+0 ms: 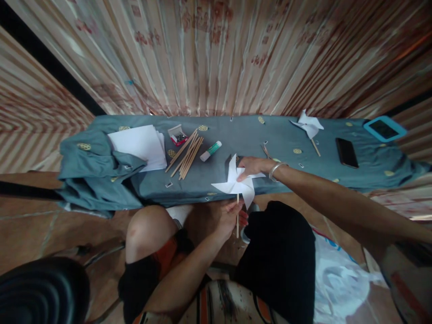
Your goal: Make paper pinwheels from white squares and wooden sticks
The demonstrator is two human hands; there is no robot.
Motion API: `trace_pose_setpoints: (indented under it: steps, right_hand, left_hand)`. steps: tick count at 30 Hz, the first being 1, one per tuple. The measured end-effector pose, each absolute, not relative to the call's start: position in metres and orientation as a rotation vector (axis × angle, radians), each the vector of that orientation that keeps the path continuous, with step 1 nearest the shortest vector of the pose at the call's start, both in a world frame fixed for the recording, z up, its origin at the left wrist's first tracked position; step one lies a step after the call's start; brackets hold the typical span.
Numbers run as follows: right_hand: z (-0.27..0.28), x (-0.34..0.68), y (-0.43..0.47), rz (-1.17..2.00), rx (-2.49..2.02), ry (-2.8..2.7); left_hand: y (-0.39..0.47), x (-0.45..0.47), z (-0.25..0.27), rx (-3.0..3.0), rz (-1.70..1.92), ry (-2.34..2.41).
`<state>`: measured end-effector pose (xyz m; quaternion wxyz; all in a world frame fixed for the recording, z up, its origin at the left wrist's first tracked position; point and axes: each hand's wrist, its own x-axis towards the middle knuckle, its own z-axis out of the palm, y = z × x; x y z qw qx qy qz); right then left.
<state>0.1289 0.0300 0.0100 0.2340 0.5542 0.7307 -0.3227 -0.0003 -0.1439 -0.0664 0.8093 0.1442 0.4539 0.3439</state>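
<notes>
A white paper pinwheel (232, 185) is held over the front edge of the cloth-covered table, its blades spread. My left hand (231, 216) is closed around its thin wooden stick (237, 227) below the blades. From the right, my right hand (249, 167) reaches over the paper, its fingers pressed on the pinwheel near the centre. Whether a pin sits under those fingers is hidden. Just behind the right wrist lie scissors (266, 150), partly covered. A second pinwheel (308, 125) on a stick rests farther back on the right.
Left on the grey-green cloth (232, 135) are stacked white paper (138, 144), a red box of pins (177, 135), several wooden sticks (187, 155) and a glue stick (211, 151). A phone (347, 152) and a blue-framed tablet (384, 129) lie right. A plastic bag (340, 274) is on the floor.
</notes>
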Motion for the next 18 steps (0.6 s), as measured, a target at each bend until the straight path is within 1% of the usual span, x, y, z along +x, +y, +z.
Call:
trace_pose_setpoints:
  steps: [8, 13, 18]
  right_hand:
    - [0.0105, 0.1304, 0.0296, -0.936, 1.526, 1.988]
    - [0.0079, 0.1349, 0.0321, -1.060, 1.500, 1.994]
    - [0.0036, 0.1381, 0.0335, -1.112, 1.531, 1.979]
  left_hand:
    - [-0.1458, 0.0043, -0.0722, 0.365, 0.783, 0.923]
    - [-0.1459, 0.0068, -0.0740, 0.385, 0.787, 0.948]
    - [-0.1461, 0.0070, -0.0751, 0.388, 0.771, 0.950]
